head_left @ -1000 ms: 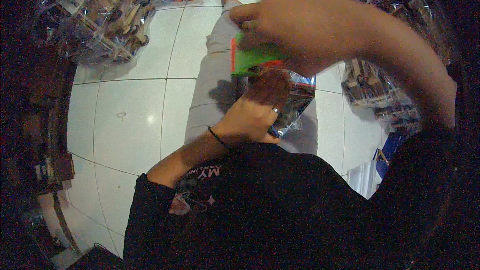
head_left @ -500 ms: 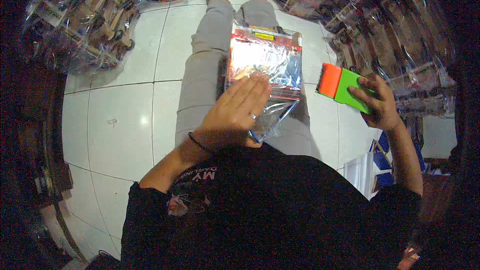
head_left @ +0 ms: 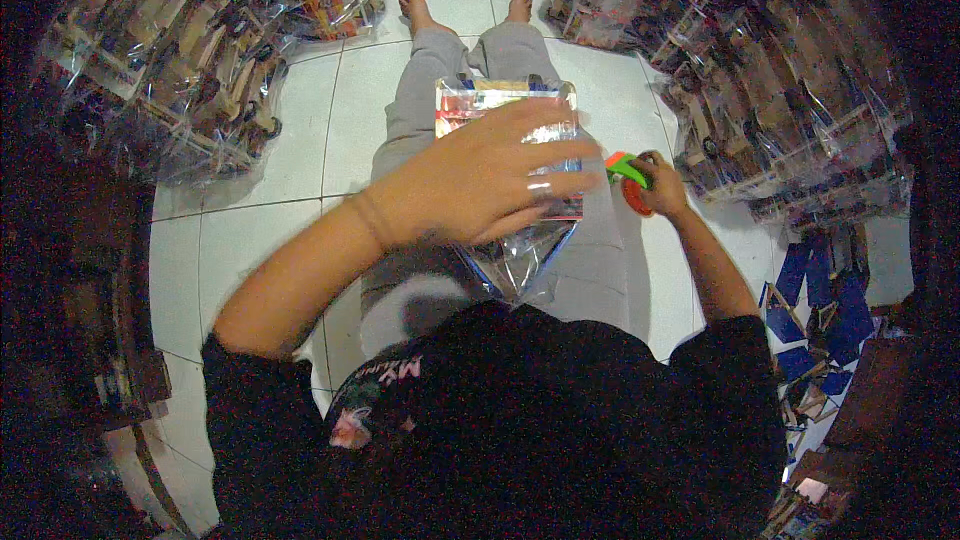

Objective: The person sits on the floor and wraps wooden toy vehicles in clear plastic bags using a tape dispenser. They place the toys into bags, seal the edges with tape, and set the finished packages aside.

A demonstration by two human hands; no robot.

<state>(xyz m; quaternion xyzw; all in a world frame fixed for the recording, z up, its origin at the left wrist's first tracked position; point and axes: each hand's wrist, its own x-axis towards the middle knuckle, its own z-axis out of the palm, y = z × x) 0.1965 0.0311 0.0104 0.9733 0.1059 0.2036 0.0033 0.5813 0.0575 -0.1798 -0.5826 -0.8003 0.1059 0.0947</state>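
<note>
L hand [head_left: 490,175] lies flat, fingers spread wide, palm down on the clear plastic packet [head_left: 515,230] that rests on the person's lap, over grey trousers; it presses on the packet, no grip. Vs 0.5 s ago: L hand has slid up the packet & opened wider, now covering most of it; before it sat at the lower edge. R hand [head_left: 655,185] has come in closer, now just beside the packet's right edge, fingers curled around the green-and-orange tape dispenser [head_left: 628,175]. L forearm runs diagonally from lower left, wrist bent. R arm is stretched fwd along the right thigh. Piles of clear-wrapped goods [head_left: 190,70] flank the white tile floor [head_left: 280,230].
</note>
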